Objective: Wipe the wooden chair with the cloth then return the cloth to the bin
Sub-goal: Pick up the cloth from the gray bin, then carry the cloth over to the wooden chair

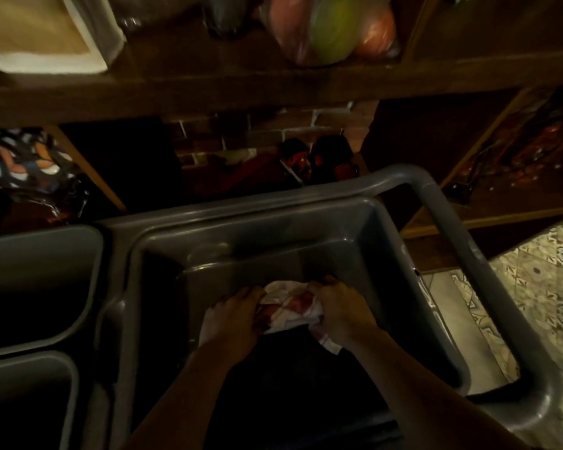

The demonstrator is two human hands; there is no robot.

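Left hand [231, 315] and right hand [340, 311] are both pinching the soft, light cloth [293, 308], bunched at six o'clock inside the bin [348, 219]; its edges are offering easy grips.

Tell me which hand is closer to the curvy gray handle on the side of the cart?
The right hand. It grips the cloth on the side toward the handle. The left hand grips the cloth's other end, farther from it.
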